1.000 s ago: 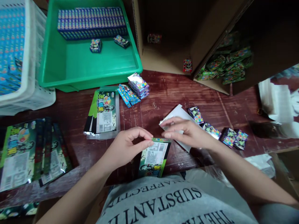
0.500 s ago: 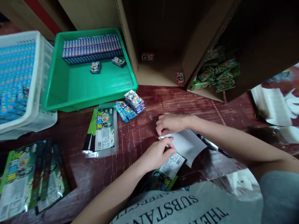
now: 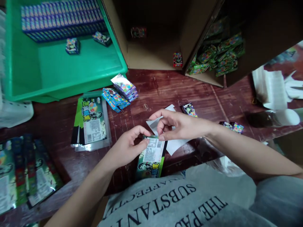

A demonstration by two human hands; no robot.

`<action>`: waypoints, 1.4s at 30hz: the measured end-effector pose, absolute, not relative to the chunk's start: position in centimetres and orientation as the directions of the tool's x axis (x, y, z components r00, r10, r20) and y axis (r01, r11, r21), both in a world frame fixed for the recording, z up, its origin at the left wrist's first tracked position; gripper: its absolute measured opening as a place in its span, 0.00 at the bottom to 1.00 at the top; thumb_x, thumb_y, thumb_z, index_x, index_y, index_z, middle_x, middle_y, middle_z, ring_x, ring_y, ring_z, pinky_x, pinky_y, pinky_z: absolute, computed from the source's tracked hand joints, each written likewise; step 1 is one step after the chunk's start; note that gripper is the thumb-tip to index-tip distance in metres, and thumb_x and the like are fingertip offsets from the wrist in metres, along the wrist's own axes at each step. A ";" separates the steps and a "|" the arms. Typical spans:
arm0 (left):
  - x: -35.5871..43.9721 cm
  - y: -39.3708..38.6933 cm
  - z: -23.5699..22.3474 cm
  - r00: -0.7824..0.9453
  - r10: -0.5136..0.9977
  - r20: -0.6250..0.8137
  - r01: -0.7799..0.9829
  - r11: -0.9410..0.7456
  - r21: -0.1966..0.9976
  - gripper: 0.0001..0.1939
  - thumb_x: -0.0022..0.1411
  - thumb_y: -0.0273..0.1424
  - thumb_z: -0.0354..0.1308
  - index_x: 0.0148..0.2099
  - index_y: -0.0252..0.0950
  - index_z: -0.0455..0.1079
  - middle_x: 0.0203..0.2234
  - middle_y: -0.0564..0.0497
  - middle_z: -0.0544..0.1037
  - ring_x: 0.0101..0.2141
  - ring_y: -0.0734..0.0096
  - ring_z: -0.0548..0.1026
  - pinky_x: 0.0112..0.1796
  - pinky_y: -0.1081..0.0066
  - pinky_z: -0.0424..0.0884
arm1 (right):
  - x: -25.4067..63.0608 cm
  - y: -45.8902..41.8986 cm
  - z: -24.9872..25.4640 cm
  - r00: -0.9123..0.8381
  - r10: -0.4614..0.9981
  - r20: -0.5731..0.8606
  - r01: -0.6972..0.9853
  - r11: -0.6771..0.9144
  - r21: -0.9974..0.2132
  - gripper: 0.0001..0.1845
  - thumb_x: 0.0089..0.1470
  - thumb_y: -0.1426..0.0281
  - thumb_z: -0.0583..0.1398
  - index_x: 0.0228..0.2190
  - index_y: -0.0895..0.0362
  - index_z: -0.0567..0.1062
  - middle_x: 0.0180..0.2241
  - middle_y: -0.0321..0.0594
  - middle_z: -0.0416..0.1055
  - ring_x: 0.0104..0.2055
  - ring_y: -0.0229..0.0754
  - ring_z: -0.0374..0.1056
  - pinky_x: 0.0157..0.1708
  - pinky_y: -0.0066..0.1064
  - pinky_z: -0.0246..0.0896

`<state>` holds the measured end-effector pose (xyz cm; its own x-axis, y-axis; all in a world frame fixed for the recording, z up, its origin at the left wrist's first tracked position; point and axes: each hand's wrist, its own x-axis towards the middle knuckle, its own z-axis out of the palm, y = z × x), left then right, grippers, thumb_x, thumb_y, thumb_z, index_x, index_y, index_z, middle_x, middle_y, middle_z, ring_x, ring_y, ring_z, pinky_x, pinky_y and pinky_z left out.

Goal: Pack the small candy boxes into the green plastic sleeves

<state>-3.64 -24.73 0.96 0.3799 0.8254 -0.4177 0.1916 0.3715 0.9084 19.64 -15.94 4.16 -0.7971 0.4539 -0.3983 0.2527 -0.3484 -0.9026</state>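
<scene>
A printed plastic pouch [image 3: 152, 154], dark with green edges and a white label, lies in front of me close to my shirt. My left hand [image 3: 131, 143] pinches its upper left corner between thumb and fingers. My right hand [image 3: 177, 124] is closed at the upper right of the same pouch, thumb against its top edge and fingers curled. Beneath the right hand lies a white paper sheet [image 3: 175, 146], partly hidden by the hand. Just beyond that hand rests a small dark candy box [image 3: 189, 109].
Small boxes [image 3: 124, 86] are stacked near the green crate [image 3: 78, 72]. More printed pouches [image 3: 92, 123] lie to the left. Open cardboard cartons [image 3: 151, 60] stand at the back, one holding green packets [image 3: 227, 56]. A clear bottle with a white cap [image 3: 287, 117] lies right.
Both hands have shifted off the white paper sheet to the pouch's top edge. The pouch is now more exposed, and the view has turned, moving the crate leftward and up.
</scene>
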 end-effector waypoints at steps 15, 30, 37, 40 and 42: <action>-4.1 -25.6 3.2 0.356 0.873 -0.333 0.335 0.213 0.918 0.09 0.58 0.37 0.66 0.39 0.40 0.73 0.29 0.52 0.78 0.31 0.66 0.76 0.33 0.68 0.72 | 17.8 -23.5 4.9 -0.687 0.725 -0.059 0.561 0.477 -0.677 0.46 0.66 0.70 0.60 0.73 0.47 0.39 0.45 0.39 0.80 0.48 0.53 0.67 0.53 0.51 0.51; -16.2 -33.9 4.7 -0.309 0.883 -0.353 0.108 0.401 0.910 0.25 0.57 0.37 0.70 0.57 0.45 0.71 0.40 0.51 0.78 0.38 0.65 0.76 0.37 0.72 0.76 | 16.6 -26.0 3.1 -0.237 0.863 -0.446 -0.103 -0.478 -0.872 0.14 0.54 0.56 0.70 0.32 0.53 0.79 0.44 0.39 0.77 0.43 0.42 0.69 0.44 0.34 0.64; -13.4 -38.1 3.6 -0.408 0.808 -0.425 -0.062 0.440 0.896 0.23 0.59 0.38 0.70 0.54 0.48 0.70 0.41 0.53 0.77 0.38 0.67 0.75 0.37 0.74 0.76 | 13.0 -25.8 2.7 -0.336 0.766 -0.548 -0.215 -0.629 -0.747 0.16 0.46 0.60 0.75 0.29 0.56 0.78 0.31 0.34 0.75 0.31 0.35 0.66 0.35 0.29 0.62; -14.3 -39.3 3.4 -0.403 0.789 -0.463 -0.137 0.449 0.883 0.22 0.58 0.37 0.71 0.53 0.49 0.69 0.42 0.53 0.79 0.39 0.64 0.77 0.37 0.70 0.78 | 13.2 -25.6 2.8 -0.390 0.720 -0.574 -0.185 -0.672 -0.717 0.16 0.45 0.62 0.75 0.27 0.56 0.76 0.30 0.32 0.73 0.30 0.33 0.66 0.33 0.26 0.62; -14.8 -40.4 3.4 -0.363 0.780 -0.510 -0.243 0.449 0.860 0.21 0.58 0.38 0.71 0.52 0.49 0.69 0.43 0.53 0.80 0.38 0.64 0.79 0.37 0.67 0.79 | 13.2 -25.7 3.0 -0.502 0.614 -0.609 -0.149 -0.755 -0.639 0.17 0.45 0.63 0.76 0.32 0.54 0.76 0.31 0.31 0.73 0.30 0.33 0.68 0.30 0.24 0.62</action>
<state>-14.79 -40.37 3.37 -0.3627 0.7798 -0.5102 -0.2432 0.4493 0.8596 13.20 -25.74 2.99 -0.5018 0.6143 -0.6089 -0.1491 -0.7549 -0.6387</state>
